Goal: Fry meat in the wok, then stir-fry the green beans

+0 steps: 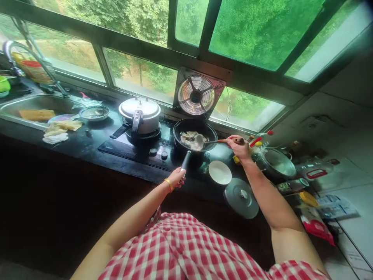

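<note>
A black frying pan [179,134] holding pale food [189,139] sits on the stove [128,149] at the middle of the counter. My left hand [176,177] is closed around the pan's handle [185,160] near the counter's front edge. My right hand [239,147] is wrapped around the wooden handle of a spatula [204,141]. The spatula's metal blade rests in the food.
A pressure cooker [140,114] stands on the left burner. A white bowl [220,172] and a grey lid [241,197] lie right of the pan. A steel pot [275,163], bottles and packets crowd the right. The sink [35,107] is at far left. A fan [196,94] sits in the window.
</note>
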Tool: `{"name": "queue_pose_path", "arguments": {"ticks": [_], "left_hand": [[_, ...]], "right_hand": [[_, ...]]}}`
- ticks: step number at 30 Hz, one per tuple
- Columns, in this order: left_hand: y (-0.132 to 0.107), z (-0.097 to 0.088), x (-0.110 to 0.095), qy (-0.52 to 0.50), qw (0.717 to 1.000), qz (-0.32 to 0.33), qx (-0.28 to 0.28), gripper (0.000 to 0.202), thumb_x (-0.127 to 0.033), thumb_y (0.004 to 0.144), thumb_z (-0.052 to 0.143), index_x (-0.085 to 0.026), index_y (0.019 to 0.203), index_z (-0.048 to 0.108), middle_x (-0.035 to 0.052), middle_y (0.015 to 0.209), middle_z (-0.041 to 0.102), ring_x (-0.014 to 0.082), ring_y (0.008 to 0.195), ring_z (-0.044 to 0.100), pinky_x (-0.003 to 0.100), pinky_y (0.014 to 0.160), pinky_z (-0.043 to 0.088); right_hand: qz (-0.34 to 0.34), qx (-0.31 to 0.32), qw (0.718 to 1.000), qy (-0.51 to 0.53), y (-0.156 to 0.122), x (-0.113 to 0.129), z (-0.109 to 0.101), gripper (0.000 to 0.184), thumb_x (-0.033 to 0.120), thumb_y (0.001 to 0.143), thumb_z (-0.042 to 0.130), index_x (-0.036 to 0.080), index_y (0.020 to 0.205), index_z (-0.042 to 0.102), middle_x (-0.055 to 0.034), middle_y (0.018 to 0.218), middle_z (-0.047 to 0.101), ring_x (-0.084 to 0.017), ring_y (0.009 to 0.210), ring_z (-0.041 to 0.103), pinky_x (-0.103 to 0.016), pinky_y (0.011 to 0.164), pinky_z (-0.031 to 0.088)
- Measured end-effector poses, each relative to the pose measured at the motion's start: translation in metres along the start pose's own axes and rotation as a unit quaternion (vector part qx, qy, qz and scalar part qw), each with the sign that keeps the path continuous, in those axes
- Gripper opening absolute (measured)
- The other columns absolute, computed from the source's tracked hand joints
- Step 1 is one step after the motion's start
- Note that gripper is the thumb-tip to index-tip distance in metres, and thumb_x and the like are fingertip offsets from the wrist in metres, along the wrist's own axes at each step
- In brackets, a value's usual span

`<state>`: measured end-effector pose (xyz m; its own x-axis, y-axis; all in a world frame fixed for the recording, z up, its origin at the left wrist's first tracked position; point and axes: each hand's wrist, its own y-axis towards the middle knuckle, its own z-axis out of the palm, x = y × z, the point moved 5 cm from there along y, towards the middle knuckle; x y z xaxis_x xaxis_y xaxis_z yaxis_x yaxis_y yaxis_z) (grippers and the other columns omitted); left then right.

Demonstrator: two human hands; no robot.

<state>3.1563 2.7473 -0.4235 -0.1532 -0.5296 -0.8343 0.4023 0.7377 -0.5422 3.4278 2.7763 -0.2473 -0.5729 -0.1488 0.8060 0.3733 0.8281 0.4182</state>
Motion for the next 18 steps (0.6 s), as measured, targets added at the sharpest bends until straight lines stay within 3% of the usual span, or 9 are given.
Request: {"name": "queue_pose_path", "arguments": {"ticks": [3,8,12,15,18], "left_hand": [[0.006,-0.003,0.003,0.010,0.999,-0.010,0.037,0.035,-0.043,0.090,0.040,-0.023,0.118,0.035,-0.0037,0.069,0.048,0.0046,0.045,0.046,0.013,0.040,0.032],[0.013,-0.006,0.006,0.021,0.995,-0.016,0.097,0.028,-0.039,0.091,0.037,-0.023,0.114,0.034,-0.0034,0.069,0.049,0.0067,0.048,0.051,0.014,0.040,0.035],[0.014,-0.006,0.005,0.022,0.993,-0.016,0.118,0.025,-0.037,0.092,0.035,-0.022,0.112,0.033,-0.0036,0.070,0.048,0.0076,0.048,0.052,0.015,0.040,0.037],[0.014,-0.007,0.005,0.024,0.993,-0.013,0.116,0.024,-0.035,0.092,0.035,-0.021,0.111,0.033,-0.0034,0.068,0.047,0.0083,0.046,0.052,0.016,0.039,0.037],[0.017,-0.008,0.007,0.022,0.993,-0.009,0.112,0.023,-0.033,0.091,0.036,-0.020,0.110,0.034,-0.0029,0.068,0.047,0.0082,0.045,0.052,0.017,0.039,0.038]], "right_hand": [[0.045,-0.022,0.997,0.053,-0.008,0.002,0.030,0.033,0.049,0.065,0.068,0.020,0.078,0.062,-0.0010,0.066,0.062,-0.017,0.061,0.060,-0.030,0.057,0.050],[-0.016,-0.005,1.000,0.007,-0.018,0.030,0.058,0.029,0.047,0.070,0.065,0.020,0.082,0.065,-0.0047,0.089,0.069,-0.020,0.080,0.064,-0.032,0.071,0.052],[-0.044,0.040,0.998,-0.016,-0.022,0.046,0.074,0.022,0.042,0.072,0.063,0.021,0.080,0.065,-0.0051,0.093,0.069,-0.021,0.080,0.065,-0.032,0.072,0.052],[-0.060,0.027,0.996,-0.058,-0.016,0.042,0.087,0.019,0.042,0.073,0.060,0.023,0.075,0.065,-0.0046,0.090,0.069,-0.021,0.075,0.065,-0.033,0.069,0.052],[-0.068,-0.015,0.993,-0.092,-0.002,0.028,0.085,0.020,0.043,0.074,0.057,0.024,0.072,0.064,-0.0044,0.087,0.069,-0.021,0.070,0.064,-0.034,0.065,0.051]]}}
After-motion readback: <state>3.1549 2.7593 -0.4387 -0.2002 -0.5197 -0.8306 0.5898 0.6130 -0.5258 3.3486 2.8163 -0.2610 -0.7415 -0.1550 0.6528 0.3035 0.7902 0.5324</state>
